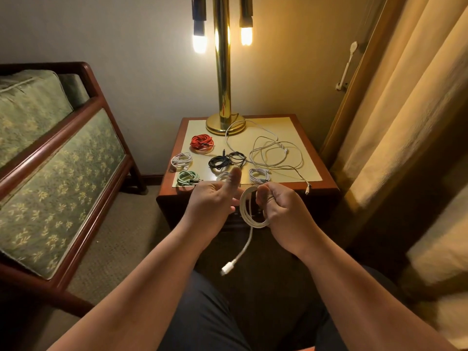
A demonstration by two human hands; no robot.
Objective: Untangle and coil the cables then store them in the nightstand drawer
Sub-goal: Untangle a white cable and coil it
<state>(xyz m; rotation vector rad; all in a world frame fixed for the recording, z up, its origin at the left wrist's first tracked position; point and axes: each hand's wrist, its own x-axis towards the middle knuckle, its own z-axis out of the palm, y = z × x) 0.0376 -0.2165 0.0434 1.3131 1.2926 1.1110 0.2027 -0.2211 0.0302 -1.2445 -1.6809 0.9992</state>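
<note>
While the right hand (281, 211) curls its fingers round a looped white cable (249, 214), the left hand (215, 201) hangs relaxed just beside it, thumb raised; the cable's plug (226, 268) dangles below, before the nightstand (326, 177).

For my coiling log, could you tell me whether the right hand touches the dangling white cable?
Touching. The head view shows the right hand, fingers curled round the dangling white cable.

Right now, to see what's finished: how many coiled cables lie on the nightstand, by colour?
Red coil: 1
Green coil: 1
Black coils: 2, side by side
White coils: 3, one partly behind the left hand
Total: 7
Not counted: the white cable in the right hand, the loose white cables.
</note>
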